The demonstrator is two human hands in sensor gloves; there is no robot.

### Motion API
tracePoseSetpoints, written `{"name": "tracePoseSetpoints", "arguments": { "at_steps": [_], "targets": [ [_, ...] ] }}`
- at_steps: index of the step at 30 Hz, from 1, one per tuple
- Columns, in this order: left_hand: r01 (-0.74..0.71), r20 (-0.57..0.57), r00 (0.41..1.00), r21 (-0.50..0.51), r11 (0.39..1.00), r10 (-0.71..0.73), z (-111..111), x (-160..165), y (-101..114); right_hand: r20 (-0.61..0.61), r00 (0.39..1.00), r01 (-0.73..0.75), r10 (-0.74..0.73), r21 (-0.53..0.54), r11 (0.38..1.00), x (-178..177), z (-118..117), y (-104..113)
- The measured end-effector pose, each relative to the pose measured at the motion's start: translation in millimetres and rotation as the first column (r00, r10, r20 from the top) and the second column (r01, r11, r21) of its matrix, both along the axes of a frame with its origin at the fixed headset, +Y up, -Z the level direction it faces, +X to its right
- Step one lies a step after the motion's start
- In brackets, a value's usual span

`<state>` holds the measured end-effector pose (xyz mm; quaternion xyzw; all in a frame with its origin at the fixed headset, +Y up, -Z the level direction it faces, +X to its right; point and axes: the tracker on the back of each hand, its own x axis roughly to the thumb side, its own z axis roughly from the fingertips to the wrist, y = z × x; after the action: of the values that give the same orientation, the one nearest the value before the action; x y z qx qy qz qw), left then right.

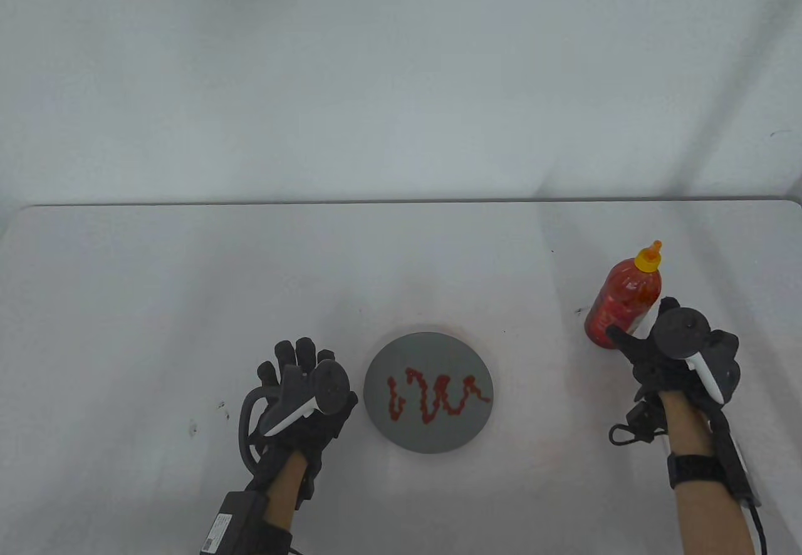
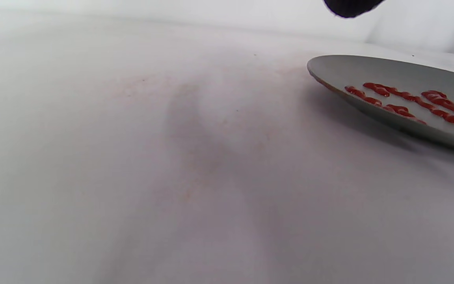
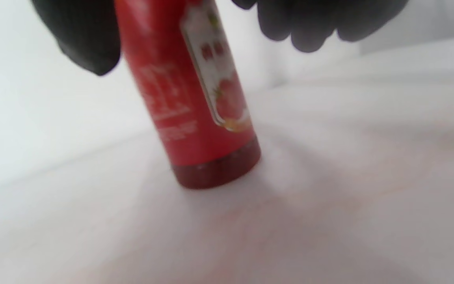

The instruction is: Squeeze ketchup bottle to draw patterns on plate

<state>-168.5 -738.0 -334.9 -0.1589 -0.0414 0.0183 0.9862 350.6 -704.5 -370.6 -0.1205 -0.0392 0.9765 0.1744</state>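
A red ketchup bottle (image 1: 623, 297) with a yellow nozzle cap stands upright on the table at the right. My right hand (image 1: 639, 322) is right behind it. In the right wrist view the bottle (image 3: 189, 102) stands between my thumb (image 3: 81, 39) and my fingers (image 3: 309, 27), with a visible gap on the finger side. A grey round plate (image 1: 391, 420) sits at centre with a red ketchup zigzag (image 1: 432, 395) on it. My left hand (image 1: 301, 370) rests open on the table just left of the plate, holding nothing. The plate (image 2: 369, 67) and the zigzag (image 2: 408, 98) also show in the left wrist view.
The white table (image 1: 156, 304) ends at a far edge against a pale wall. Faint reddish smears mark the table around the plate. Glove cables trail from both wrists near the front edge.
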Motion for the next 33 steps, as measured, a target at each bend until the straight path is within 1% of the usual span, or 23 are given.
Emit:
{"name": "tracePoseSetpoints", "arguments": {
  "at_steps": [2,4,5,6,8,10,12,15,18,19,22,24,25,29,33],
  "targets": [
    [0.010,-0.001,1.000,0.000,1.000,-0.010,1,0,0,-0.046,0.999,-0.008,0.010,0.046,0.999,-12,20,12],
    [0.015,-0.006,1.000,-0.003,1.000,-0.015,4,1,1,-0.178,0.983,-0.018,0.036,0.106,0.994,-25,40,25],
    [0.020,-0.005,1.000,0.005,1.000,-0.020,5,1,2,-0.265,0.962,-0.023,0.067,0.163,0.986,-32,50,32],
    [0.029,-0.005,1.000,0.016,0.999,-0.029,7,2,3,-0.306,0.946,-0.038,0.106,0.220,0.975,-39,61,38],
    [0.038,-0.003,0.999,0.032,0.999,-0.038,9,3,4,-0.329,0.927,-0.085,0.181,0.285,0.955,-53,81,47],
    [0.033,0.001,0.999,0.038,0.999,-0.033,10,3,5,-0.353,0.905,-0.124,0.237,0.313,0.942,-65,93,50],
    [0.023,-0.001,1.000,0.053,0.998,-0.023,11,2,6,-0.354,0.898,-0.144,0.263,0.329,0.933,-76,99,49],
    [0.007,-0.008,1.000,0.071,0.997,-0.006,11,1,8,-0.354,0.906,-0.121,0.233,0.311,0.943,-87,101,42],
    [0.004,-0.006,1.000,0.075,0.997,-0.003,11,1,6,-0.368,0.909,-0.108,0.196,0.246,0.963,-95,99,30],
    [0.018,-0.003,1.000,0.072,0.997,-0.018,10,2,6,-0.367,0.911,-0.122,0.188,0.197,0.973,-98,96,22],
    [0.035,0.000,0.999,0.097,0.995,-0.035,11,2,6,-0.359,0.910,-0.165,0.206,0.142,0.976,-102,90,6],
    [0.019,0.008,1.000,0.125,0.992,-0.020,12,1,8,-0.353,0.909,-0.200,0.222,0.099,0.975,-101,86,-3],
    [0.012,0.015,1.000,0.142,0.990,-0.014,12,1,9,-0.353,0.909,-0.206,0.220,0.077,0.976,-100,84,-5],
    [-0.002,0.013,1.000,0.180,0.984,-0.001,10,-1,12,-0.347,0.915,-0.202,0.205,0.046,0.978,-97,80,-14],
    [-0.007,0.007,1.000,0.180,0.984,0.006,9,-2,12,-0.355,0.911,-0.219,0.210,0.014,0.976,-97,78,-21]
  ]
}}
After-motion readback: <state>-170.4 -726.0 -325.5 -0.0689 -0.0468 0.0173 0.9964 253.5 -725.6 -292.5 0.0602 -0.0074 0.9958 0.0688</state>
